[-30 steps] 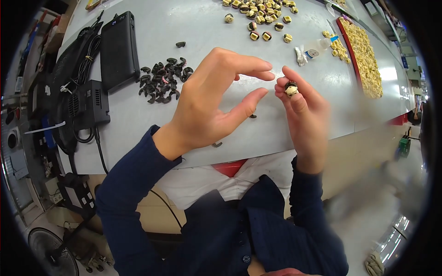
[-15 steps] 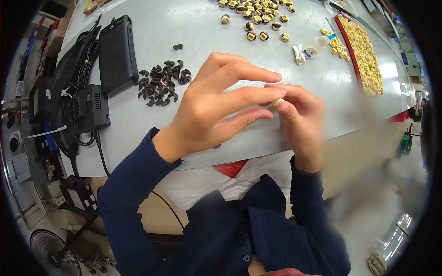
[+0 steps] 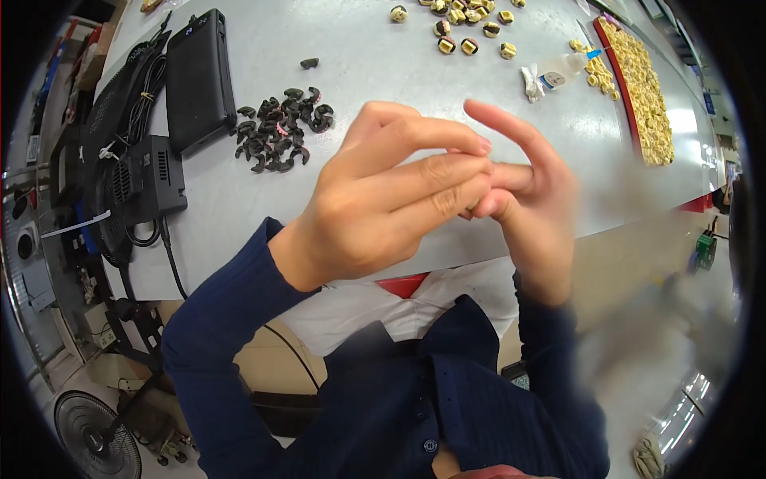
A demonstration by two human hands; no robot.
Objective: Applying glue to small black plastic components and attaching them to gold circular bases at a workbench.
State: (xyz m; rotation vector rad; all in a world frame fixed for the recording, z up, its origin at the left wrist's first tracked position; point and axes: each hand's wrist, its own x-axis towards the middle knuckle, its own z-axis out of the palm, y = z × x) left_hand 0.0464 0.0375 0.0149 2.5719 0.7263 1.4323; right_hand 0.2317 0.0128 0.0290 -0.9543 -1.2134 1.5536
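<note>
My left hand [image 3: 375,188] and my right hand [image 3: 542,195] meet over the front of the grey table. The left fingers are bent and pressed together at the right fingertips. My right thumb and a finger are pinched there, while its index finger is raised. Whatever lies between the fingertips is hidden now. Left of my hands lies a pile of small curved black pieces [image 3: 275,132], with a single black piece [image 3: 309,63] beyond it. Farther off are several small cream-and-dark pieces [image 3: 469,46].
On the right stand a red-edged tray [image 3: 616,73] full of cream pieces, loose cream pieces [image 3: 600,78], a small clear bottle [image 3: 562,70] and a crumpled white tissue [image 3: 532,82]. A black flat box [image 3: 199,84] and a black adapter [image 3: 154,180] with cables occupy the left side.
The left fingers have closed in over the right fingertips, covering the small cream piece that showed there. The right index finger has lifted away. The view has shifted slightly.
</note>
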